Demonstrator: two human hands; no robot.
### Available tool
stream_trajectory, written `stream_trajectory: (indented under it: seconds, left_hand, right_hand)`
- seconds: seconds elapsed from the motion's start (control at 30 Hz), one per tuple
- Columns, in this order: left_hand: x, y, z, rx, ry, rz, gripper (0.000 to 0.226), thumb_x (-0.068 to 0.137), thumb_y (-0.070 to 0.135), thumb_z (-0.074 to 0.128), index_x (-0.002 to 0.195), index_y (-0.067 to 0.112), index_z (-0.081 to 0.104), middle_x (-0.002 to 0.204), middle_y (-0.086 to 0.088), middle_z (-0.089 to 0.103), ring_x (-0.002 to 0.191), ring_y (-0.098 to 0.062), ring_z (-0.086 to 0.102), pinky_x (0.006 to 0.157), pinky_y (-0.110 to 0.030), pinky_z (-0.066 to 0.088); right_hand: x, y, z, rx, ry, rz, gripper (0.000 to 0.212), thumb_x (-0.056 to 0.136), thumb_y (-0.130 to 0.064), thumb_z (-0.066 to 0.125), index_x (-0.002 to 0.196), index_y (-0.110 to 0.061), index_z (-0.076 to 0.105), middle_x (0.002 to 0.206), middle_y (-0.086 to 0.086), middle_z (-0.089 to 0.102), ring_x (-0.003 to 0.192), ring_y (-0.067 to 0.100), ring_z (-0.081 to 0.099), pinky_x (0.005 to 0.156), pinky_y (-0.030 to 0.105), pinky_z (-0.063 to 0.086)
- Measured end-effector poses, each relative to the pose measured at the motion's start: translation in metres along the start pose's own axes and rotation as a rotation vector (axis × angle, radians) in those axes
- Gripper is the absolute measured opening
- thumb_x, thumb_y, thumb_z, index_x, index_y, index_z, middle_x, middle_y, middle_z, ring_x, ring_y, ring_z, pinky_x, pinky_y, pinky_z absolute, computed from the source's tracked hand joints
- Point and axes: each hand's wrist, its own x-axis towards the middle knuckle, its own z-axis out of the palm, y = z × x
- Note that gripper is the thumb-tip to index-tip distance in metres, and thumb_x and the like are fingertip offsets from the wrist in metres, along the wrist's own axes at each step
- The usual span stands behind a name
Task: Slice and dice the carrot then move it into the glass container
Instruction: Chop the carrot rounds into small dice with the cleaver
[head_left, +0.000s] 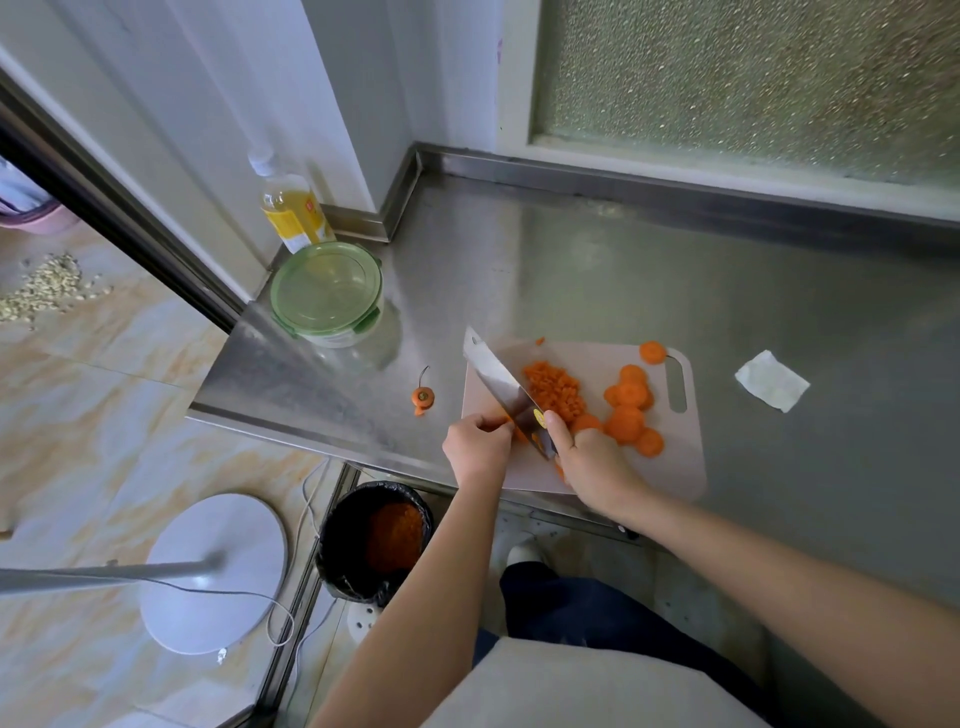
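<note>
On a pale cutting board (680, 457) lie a heap of diced carrot (553, 387) and several round carrot slices (629, 410). My right hand (589, 460) grips the handle of a cleaver (501, 384), whose blade rests on the board left of the dice. My left hand (475, 447) pinches a small carrot piece (506, 421) against the blade's left side. The glass container (327, 296), its green lid on, stands at the counter's far left. A cut-off carrot top (422, 397) lies on the counter left of the board.
A steel counter (779, 322) runs to a frosted window at the back. An oil bottle (291, 208) stands behind the container, and a folded paper towel (772, 381) lies right of the board. Below the counter edge are a black bin (376, 540) with carrot scraps and a white fan base (215, 571).
</note>
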Motion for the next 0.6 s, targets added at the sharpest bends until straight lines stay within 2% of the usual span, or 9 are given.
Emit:
stream_trajectory:
  seconds: [0.13, 0.27, 0.4, 0.5, 0.6]
  left_hand:
    - [0.0, 0.001, 0.0, 0.001, 0.001, -0.009, 0.013, 0.082, 0.017, 0.067, 0.092, 0.012, 0.072, 0.094, -0.002, 0.069, 0.081, -0.012, 0.053, 0.07, -0.019, 0.039]
    - [0.001, 0.001, 0.001, -0.006, 0.001, -0.012, 0.013, 0.082, 0.017, 0.067, 0.093, 0.012, 0.073, 0.09, 0.0, 0.067, 0.081, -0.012, 0.053, 0.069, -0.019, 0.039]
    - [0.002, 0.001, 0.001, 0.0, -0.004, -0.006, 0.012, 0.083, 0.017, 0.066, 0.092, 0.012, 0.073, 0.083, 0.003, 0.062, 0.08, -0.012, 0.053, 0.069, -0.019, 0.04]
    - [0.002, 0.001, 0.001, -0.006, -0.011, -0.015, 0.011, 0.083, 0.016, 0.066, 0.09, 0.011, 0.072, 0.084, 0.001, 0.063, 0.08, -0.013, 0.054, 0.065, -0.018, 0.04]
    - [0.004, 0.002, 0.0, 0.005, -0.023, -0.021, 0.01, 0.082, 0.015, 0.065, 0.086, 0.01, 0.072, 0.08, 0.0, 0.062, 0.077, -0.014, 0.054, 0.058, -0.015, 0.039]
  right_hand:
    - [0.0, -0.001, 0.004, -0.037, 0.006, -0.007, 0.065, 0.1, -0.05, 0.024, 0.057, -0.008, 0.049, 0.073, 0.016, 0.06, 0.086, 0.034, 0.061, 0.064, 0.025, 0.032]
    - [-0.003, -0.003, 0.003, -0.101, 0.017, -0.031, 0.066, 0.1, -0.049, 0.023, 0.067, -0.002, 0.057, 0.082, 0.021, 0.066, 0.086, 0.033, 0.061, 0.065, 0.026, 0.034]
    - [-0.009, -0.003, 0.006, -0.207, 0.048, -0.07, 0.066, 0.101, -0.047, 0.024, 0.051, -0.009, 0.043, 0.067, 0.015, 0.061, 0.071, 0.029, 0.059, 0.061, 0.026, 0.035]
    - [-0.008, -0.002, 0.008, -0.227, 0.015, -0.084, 0.064, 0.101, -0.046, 0.023, 0.049, -0.012, 0.04, 0.056, 0.007, 0.053, 0.062, 0.023, 0.053, 0.058, 0.027, 0.037]
    - [-0.007, -0.003, 0.007, -0.259, -0.015, -0.101, 0.063, 0.101, -0.045, 0.022, 0.05, -0.013, 0.04, 0.049, 0.0, 0.043, 0.055, 0.02, 0.05, 0.05, 0.023, 0.033]
